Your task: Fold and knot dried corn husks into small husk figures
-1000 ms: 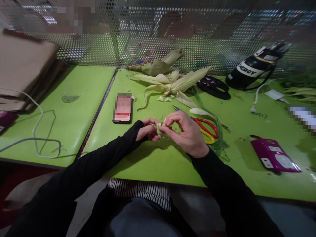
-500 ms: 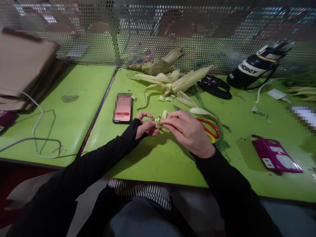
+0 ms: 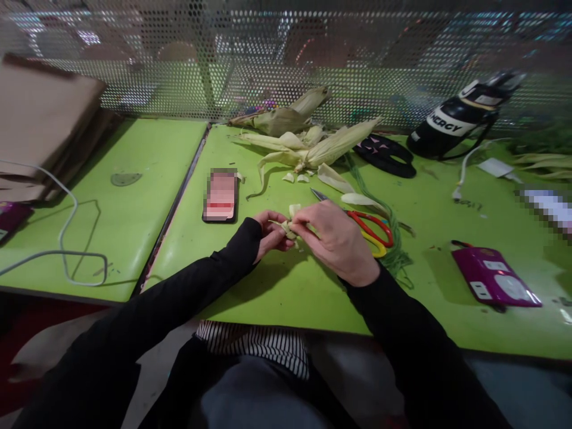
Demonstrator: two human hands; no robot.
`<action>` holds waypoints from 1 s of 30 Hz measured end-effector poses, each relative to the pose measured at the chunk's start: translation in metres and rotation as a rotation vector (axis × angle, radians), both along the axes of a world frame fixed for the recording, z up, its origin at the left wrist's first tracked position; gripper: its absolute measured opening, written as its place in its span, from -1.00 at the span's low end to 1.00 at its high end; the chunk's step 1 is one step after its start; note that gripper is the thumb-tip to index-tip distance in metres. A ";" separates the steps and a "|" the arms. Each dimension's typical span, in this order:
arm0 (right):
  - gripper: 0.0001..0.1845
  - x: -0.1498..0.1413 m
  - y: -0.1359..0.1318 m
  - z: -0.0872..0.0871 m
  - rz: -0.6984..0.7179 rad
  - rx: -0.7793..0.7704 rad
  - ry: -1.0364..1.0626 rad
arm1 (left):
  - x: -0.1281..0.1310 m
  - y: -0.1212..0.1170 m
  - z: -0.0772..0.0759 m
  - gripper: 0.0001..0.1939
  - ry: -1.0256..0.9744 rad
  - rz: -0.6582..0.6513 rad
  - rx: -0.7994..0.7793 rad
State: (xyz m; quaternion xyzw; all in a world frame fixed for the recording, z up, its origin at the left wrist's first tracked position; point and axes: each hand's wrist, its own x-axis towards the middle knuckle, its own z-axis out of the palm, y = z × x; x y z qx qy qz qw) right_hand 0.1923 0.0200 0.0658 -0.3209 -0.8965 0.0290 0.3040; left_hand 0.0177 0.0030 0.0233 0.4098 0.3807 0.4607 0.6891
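Between my two hands is a small knotted piece of corn husk [image 3: 290, 230], pale green, with a short end sticking up. My left hand [image 3: 271, 232] pinches it from the left with thumb and fingers. From the right, my right hand [image 3: 333, 235] is closed on it too; its fingers partly cover the piece. Scissors [image 3: 373, 229] with red and yellow handles lie just beyond my right hand, blades pointing away to the left. Beside them run green strings [image 3: 395, 250]. A heap of corn husks [image 3: 313, 149] lies farther back, with small cut bits [image 3: 295, 177] in front.
A phone [image 3: 220, 195] lies left of my hands. On the right are a purple power strip [image 3: 494, 277], a black bottle [image 3: 460, 122] and a black palette-shaped plate [image 3: 386, 156]. A perforated screen [image 3: 250, 65] bounds the back; brown paper bags [image 3: 44, 119] stand at left.
My left hand has shifted slightly right and its fingers have drawn in closer around the husk piece. The piece is turned, with its short end still upward. My right hand stays closed on it.
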 end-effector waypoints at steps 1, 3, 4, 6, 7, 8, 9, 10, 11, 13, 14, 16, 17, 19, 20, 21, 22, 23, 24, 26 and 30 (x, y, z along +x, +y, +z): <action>-0.89 0.000 0.000 0.000 -0.005 -0.029 0.016 | 0.000 0.000 0.000 -0.80 -0.001 -0.001 0.001; -0.90 0.002 0.000 0.001 0.000 -0.095 0.046 | 0.000 0.000 0.001 -0.80 -0.008 0.019 -0.006; -0.90 0.002 0.000 0.002 0.008 -0.125 0.062 | -0.001 0.001 0.002 -0.79 -0.013 0.035 -0.012; -0.89 0.004 0.000 0.003 0.012 -0.169 0.095 | -0.001 0.002 0.003 -0.76 -0.022 0.051 -0.022; -0.89 0.004 0.001 0.004 0.009 -0.181 0.108 | -0.002 0.002 0.004 -0.74 -0.025 0.052 -0.022; -0.90 0.004 0.001 0.004 0.009 -0.188 0.115 | -0.003 0.002 0.004 -0.73 -0.026 0.050 -0.020; -0.91 0.004 0.001 0.005 0.011 -0.194 0.117 | -0.003 0.003 0.004 -0.73 -0.028 0.044 -0.014; -0.92 0.005 0.001 0.005 0.014 -0.198 0.112 | -0.004 0.003 0.004 -0.72 -0.027 0.032 -0.007; -0.93 0.005 0.002 0.005 0.018 -0.199 0.100 | -0.005 0.004 0.003 -0.71 -0.027 0.028 0.000; -0.92 0.006 0.003 0.006 0.027 -0.191 0.068 | -0.005 0.004 0.004 -0.71 -0.018 0.036 0.005; -0.91 0.007 0.003 0.006 0.034 -0.187 0.052 | -0.005 0.004 0.004 -0.70 -0.010 0.040 0.004; -0.87 0.009 0.005 0.006 0.064 -0.185 0.024 | -0.005 0.004 0.005 -0.70 0.001 0.040 0.001; -0.85 0.010 0.005 0.007 0.080 -0.182 0.017 | -0.005 0.004 0.006 -0.69 -0.002 0.029 0.006; -0.81 0.009 0.005 0.007 0.103 -0.175 0.021 | -0.005 0.003 0.007 -0.68 -0.016 0.003 0.024; -0.80 0.009 0.004 0.007 0.108 -0.173 0.029 | -0.006 0.003 0.007 -0.67 -0.019 -0.008 0.033; -0.79 0.007 0.003 0.007 0.106 -0.171 0.037 | -0.006 0.003 0.007 -0.67 -0.017 -0.018 0.039; -0.79 0.006 0.002 0.007 0.099 -0.170 0.046 | -0.007 0.003 0.007 -0.66 -0.011 -0.033 0.042; -0.79 0.005 0.000 0.006 0.089 -0.173 0.051 | -0.008 0.003 0.007 -0.66 -0.001 -0.051 0.043; -0.80 0.003 -0.001 0.006 0.076 -0.175 0.052 | -0.008 0.003 0.007 -0.65 0.007 -0.064 0.043; -0.81 0.002 -0.002 0.005 0.050 -0.173 0.058 | -0.009 0.004 0.007 -0.63 0.015 -0.057 0.039; -0.81 0.007 0.001 0.007 0.083 -0.245 0.095 | -0.006 0.004 0.007 -0.55 0.007 -0.010 -0.008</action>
